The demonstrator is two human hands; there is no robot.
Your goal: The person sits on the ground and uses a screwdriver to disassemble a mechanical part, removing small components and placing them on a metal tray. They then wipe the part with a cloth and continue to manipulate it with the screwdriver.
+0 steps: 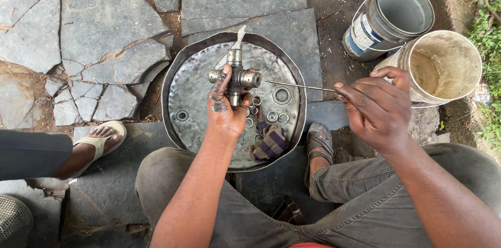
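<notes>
My left hand [225, 111], smeared with grease, grips a metal cross-shaped joint [236, 77] and holds it up over a round dented metal pan [189, 78]. My right hand [377, 106] pinches the end of a thin metal rod [298, 86], whose tip points at the joint's right-hand cup. In the pan lie several rings, washers and nuts [272, 107] and a striped rag [270, 140], below and to the right of the joint.
Two open buckets stand at the upper right, a grey one [392, 18] and a beige one [442, 66]. Another person's sandalled foot [98, 142] rests at the left on cracked stone slabs [99, 34]. My own shoe [318, 139] sits by the pan's right edge.
</notes>
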